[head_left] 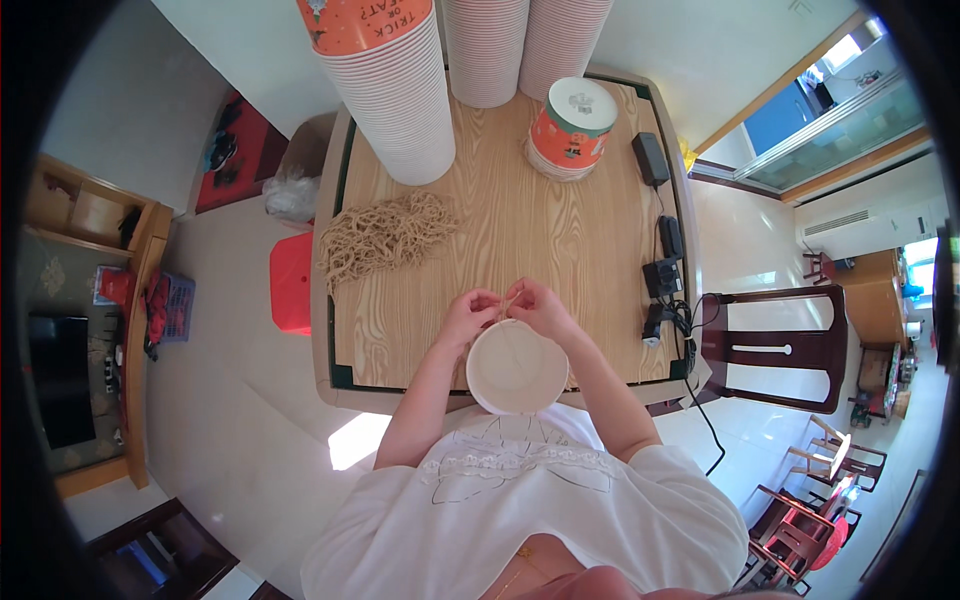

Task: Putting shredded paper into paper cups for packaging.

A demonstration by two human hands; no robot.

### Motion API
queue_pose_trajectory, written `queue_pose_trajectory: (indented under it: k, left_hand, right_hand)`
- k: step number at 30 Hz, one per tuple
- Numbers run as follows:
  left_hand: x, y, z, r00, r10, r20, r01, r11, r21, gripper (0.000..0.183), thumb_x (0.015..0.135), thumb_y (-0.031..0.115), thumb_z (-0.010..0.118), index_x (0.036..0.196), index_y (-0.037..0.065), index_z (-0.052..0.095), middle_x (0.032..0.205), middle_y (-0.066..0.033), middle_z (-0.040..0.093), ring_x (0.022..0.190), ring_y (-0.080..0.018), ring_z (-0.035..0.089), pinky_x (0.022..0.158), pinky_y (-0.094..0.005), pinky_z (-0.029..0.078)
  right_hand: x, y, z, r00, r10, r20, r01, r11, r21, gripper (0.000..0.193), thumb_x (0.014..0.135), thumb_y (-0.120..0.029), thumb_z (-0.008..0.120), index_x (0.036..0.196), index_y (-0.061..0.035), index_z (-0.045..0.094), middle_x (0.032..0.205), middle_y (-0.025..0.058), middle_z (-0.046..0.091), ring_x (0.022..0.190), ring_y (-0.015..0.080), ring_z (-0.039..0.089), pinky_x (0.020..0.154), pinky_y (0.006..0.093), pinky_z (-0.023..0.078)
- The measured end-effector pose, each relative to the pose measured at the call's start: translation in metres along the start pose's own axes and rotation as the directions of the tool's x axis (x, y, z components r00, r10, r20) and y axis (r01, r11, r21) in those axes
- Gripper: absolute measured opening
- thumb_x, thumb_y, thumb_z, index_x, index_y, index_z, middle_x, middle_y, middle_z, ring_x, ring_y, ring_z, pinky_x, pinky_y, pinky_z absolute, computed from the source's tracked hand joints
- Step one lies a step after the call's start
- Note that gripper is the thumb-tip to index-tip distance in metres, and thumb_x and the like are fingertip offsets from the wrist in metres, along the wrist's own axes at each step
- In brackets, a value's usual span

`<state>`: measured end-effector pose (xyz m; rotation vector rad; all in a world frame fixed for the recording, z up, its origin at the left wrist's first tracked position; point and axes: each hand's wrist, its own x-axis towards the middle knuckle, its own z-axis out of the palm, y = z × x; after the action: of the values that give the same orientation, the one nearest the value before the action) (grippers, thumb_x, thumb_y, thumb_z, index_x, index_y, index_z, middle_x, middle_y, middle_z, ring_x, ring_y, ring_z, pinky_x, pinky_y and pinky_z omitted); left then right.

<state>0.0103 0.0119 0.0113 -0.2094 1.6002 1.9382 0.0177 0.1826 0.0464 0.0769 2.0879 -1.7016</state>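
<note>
Close to the table's near edge, a round white paper bucket (516,367) faces me with its inside showing. My left hand (474,314) and my right hand (540,310) meet at its far rim, both with fingers pinched. A short piece of tan twine (507,303) shows between the fingertips; its ends are hard to make out. Beyond my left hand lies a loose heap of tan twine cords (392,235). A tall leaning stack of nested paper buckets (398,110), orange at the top, stands behind the heap. Farther right sits an upside-down orange-and-green paper bucket (570,135).
Two more tall bucket stacks (488,50) stand at the table's far edge. Along the right side run a black power adapter (650,158), small black devices (661,278) and tangled cables (688,325). A dark wooden chair (765,350) is at the right, a red stool (291,284) at the left.
</note>
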Motion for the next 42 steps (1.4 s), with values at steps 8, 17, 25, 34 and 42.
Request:
queue_pose_trajectory:
  k: [8, 17, 25, 34, 42]
  left_hand:
    - [0.003, -0.001, -0.004, 0.998, -0.034, 0.049, 0.039, 0.993, -0.115, 0.023, 0.076, -0.001, 0.058, 0.098, 0.005, 0.053, 0.077, -0.0033, 0.057, 0.069, -0.0109, 0.057, 0.06, -0.0212, 0.047]
    - [0.008, -0.011, -0.003, 0.992, -0.104, -0.074, 0.087, 0.975, -0.202, 0.022, 0.074, 0.002, 0.062, 0.094, 0.005, 0.055, 0.074, -0.0033, 0.059, 0.062, -0.0107, 0.056, 0.055, -0.0223, 0.047]
    - [0.011, -0.009, -0.003, 0.993, -0.093, -0.068, 0.087, 0.992, -0.088, 0.008, 0.074, 0.002, 0.061, 0.082, 0.002, 0.06, 0.074, -0.0035, 0.06, 0.064, -0.0103, 0.055, 0.058, -0.0218, 0.045]
    - [0.012, -0.009, -0.003, 0.989, 0.027, -0.145, -0.035, 0.998, -0.056, 0.007, 0.074, 0.004, 0.062, 0.081, 0.002, 0.06, 0.074, -0.0035, 0.06, 0.066, -0.0109, 0.055, 0.06, -0.023, 0.046]
    - [0.005, 0.007, 0.001, 0.963, -0.27, -0.014, 0.27, 0.963, 0.003, 0.013, 0.078, 0.018, 0.061, 0.079, 0.006, 0.057, 0.074, -0.0026, 0.059, 0.064, -0.0105, 0.055, 0.059, -0.0236, 0.046]
  right_hand:
    - [0.019, 0.007, -0.011, 0.986, 0.101, 0.129, -0.097, 0.995, -0.037, 0.012, 0.077, -0.01, 0.058, 0.082, 0.0006, 0.058, 0.071, 0.0047, 0.059, 0.067, 0.0104, 0.055, 0.061, 0.0231, 0.045]
    - [0.032, 0.016, -0.023, 0.957, 0.108, 0.268, -0.08, 0.99, -0.112, 0.014, 0.078, -0.014, 0.059, 0.08, 0.0007, 0.061, 0.069, 0.0049, 0.06, 0.065, 0.0106, 0.055, 0.061, 0.0236, 0.046]
    - [0.028, 0.016, -0.019, 0.964, 0.133, 0.231, -0.123, 0.991, -0.055, 0.012, 0.077, -0.011, 0.061, 0.078, 0.0008, 0.06, 0.07, 0.005, 0.06, 0.065, 0.0109, 0.056, 0.06, 0.0234, 0.046]
    - [0.02, -0.007, -0.017, 0.954, 0.217, 0.209, -0.184, 0.969, -0.166, 0.012, 0.078, -0.012, 0.06, 0.078, 0.0, 0.06, 0.071, 0.0055, 0.061, 0.065, 0.0108, 0.055, 0.059, 0.0231, 0.045]
    - [0.029, 0.021, -0.021, 0.963, 0.157, 0.22, -0.159, 0.987, -0.011, 0.015, 0.079, -0.015, 0.059, 0.08, -0.0001, 0.06, 0.068, 0.0021, 0.057, 0.064, 0.0089, 0.052, 0.058, 0.022, 0.042]
